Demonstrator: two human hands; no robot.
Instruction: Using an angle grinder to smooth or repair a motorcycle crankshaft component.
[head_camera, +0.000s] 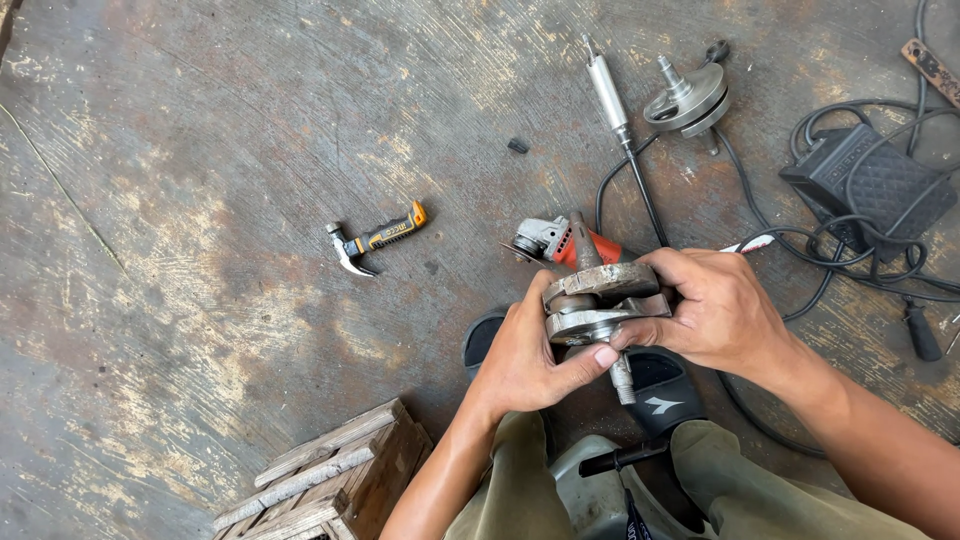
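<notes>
Metal crankshaft (600, 305) gripped between fingers of left hand (525, 360) and right hand (715, 310)

A single camera, worn on the person's head, looks steeply down at a scuffed concrete floor (220, 130). It sits close above the crankshaft (600, 305) held near the lower middle of the frame. Measured from that crankshaft, the hammer (375, 238) lies to the left, the black foot pedal (868, 180) to the upper right, the wooden crate (330, 480) to the lower left.
</notes>
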